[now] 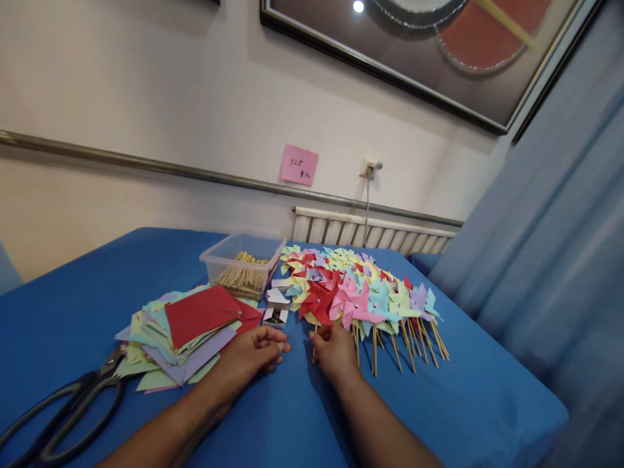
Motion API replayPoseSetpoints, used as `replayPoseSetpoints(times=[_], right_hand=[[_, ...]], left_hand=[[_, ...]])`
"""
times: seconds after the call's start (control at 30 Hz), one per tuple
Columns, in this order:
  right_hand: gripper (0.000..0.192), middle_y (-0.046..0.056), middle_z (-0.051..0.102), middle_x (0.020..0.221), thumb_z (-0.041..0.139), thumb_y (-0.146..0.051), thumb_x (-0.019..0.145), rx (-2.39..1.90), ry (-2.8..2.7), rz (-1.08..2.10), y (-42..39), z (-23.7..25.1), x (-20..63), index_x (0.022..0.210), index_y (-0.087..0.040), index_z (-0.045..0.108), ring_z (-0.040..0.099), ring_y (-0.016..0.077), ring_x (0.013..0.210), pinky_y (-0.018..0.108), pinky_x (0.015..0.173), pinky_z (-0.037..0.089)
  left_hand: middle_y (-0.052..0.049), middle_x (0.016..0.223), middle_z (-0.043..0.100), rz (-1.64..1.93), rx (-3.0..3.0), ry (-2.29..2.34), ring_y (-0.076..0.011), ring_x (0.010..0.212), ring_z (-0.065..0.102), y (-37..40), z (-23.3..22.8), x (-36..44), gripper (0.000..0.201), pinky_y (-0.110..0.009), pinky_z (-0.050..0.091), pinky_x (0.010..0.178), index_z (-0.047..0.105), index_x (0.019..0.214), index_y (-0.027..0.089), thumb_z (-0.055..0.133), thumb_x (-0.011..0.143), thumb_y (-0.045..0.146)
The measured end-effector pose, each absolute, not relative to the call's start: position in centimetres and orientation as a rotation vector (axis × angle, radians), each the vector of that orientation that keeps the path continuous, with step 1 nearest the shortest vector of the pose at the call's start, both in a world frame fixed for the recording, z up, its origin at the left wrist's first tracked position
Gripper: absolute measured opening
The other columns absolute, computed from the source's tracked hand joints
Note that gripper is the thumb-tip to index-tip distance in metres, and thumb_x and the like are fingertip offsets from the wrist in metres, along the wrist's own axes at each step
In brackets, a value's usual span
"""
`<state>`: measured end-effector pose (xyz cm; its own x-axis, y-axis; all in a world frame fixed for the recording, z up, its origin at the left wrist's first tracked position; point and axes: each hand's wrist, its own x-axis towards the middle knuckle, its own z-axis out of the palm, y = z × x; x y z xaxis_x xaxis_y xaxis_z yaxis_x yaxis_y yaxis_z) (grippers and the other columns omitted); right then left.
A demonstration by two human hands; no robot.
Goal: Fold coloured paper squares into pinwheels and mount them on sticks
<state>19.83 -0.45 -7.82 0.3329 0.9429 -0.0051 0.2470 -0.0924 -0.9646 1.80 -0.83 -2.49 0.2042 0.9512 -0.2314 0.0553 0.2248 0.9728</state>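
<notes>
1. The bench point(302, 416), under a blue cloth, carries everything here; both forearms lie on its near half.
2. A wide spread of finished paper pinwheels point(361, 292) covers the far right of the cloth, heads overlapping and wooden sticks fanned toward the near edge.
3. A stack of coloured paper squares point(180, 338), a red sheet on top, sits left of centre, with large black scissors point(63, 409) at the near left corner.
4. A clear plastic tub point(244, 263) of loose sticks stands behind the stack, and small white boxes point(277, 305) lie between it and the pinwheels.
5. The right hand point(334, 351) rests at the near edge of the pinwheels, fingers curled around what looks like one stick below the red pinwheel point(319, 302); the grip is partly hidden, so I judge it as grasping rather than sure of it.
6. The left hand point(256, 351) lies just beside it on the cloth, loosely curled with the fingertips tucked; whether its grip holds something small I cannot tell.
7. Handling: a pinwheel is very light, its paper vanes soft and easily creased, the stick thin and likely to snap; take hold low on the stick, never by the vanes.
8. Writing: a pink note point(299, 164) on the wall bears handwriting, roughly "32" plus further marks too small to read.
</notes>
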Motion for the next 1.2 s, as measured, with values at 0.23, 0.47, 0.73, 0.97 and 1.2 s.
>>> replayPoseSetpoints(times=[0.23,0.47,0.73,0.97,1.2], right_hand=[[0.018,-0.002,0.058,0.056,0.072,-0.03,0.068,-1.664,-1.219,0.678,-1.1,-7.5,20.2,0.074,-0.021,0.057,0.053,0.0153,0.049,0.024,0.046,0.033],[0.025,-0.003,0.054,0.054,0.06,-0.04,0.08,-1.589,-1.341,0.597,-3.3,-6.6,20.3,0.068,-0.023,0.048,0.049,0.0141,0.048,0.025,0.049,0.032],[0.019,0.001,0.062,0.07,0.046,-0.027,0.092,-1.229,-1.741,0.583,-6.4,-5.7,17.5,0.079,-0.02,0.058,0.057,0.0144,0.064,0.025,0.06,0.036],[0.022,-0.001,0.057,0.067,0.047,-0.034,0.09,-1.138,-1.439,0.734,-3.8,-5.2,12.3,0.075,-0.02,0.055,0.053,0.014,0.063,0.025,0.059,0.038],[0.026,-0.003,0.053,0.064,0.053,-0.04,0.083,-1.045,-1.105,0.974,-0.6,-6.2,10.2,0.068,-0.019,0.054,0.05,0.0133,0.063,0.025,0.062,0.041]], left_hand=[[-0.006,0.073,0.073,0.772,1.244,1.145,-0.0166,0.06,0.062,-1.4,-2.9,2.0,0.023,-0.026,0.044,0.055,0.065,0.075,0.018,0.074,0.062,0.034],[-0.001,0.066,0.066,0.698,1.516,1.092,-0.018,0.063,0.058,-2.5,-2.7,2.0,0.017,-0.026,0.041,0.058,0.069,0.075,0.019,0.07,0.066,0.033],[0.0,0.066,0.062,0.49,1.948,1.142,-0.0176,0.064,0.053,-2.7,-2.7,1.8,0.012,-0.026,0.036,0.058,0.062,0.069,0.018,0.052,0.072,0.023],[-0.004,0.072,0.069,0.766,1.867,1.248,-0.0231,0.074,0.061,-1.6,-2.6,0.9,0.012,-0.03,0.042,0.064,0.059,0.069,0.019,0.048,0.072,0.021],[-0.006,0.078,0.072,0.873,1.83,1.35,-0.0245,0.078,0.065,-0.8,-2.9,0.3,0.016,-0.032,0.045,0.069,0.064,0.075,0.018,0.05,0.074,0.023]])
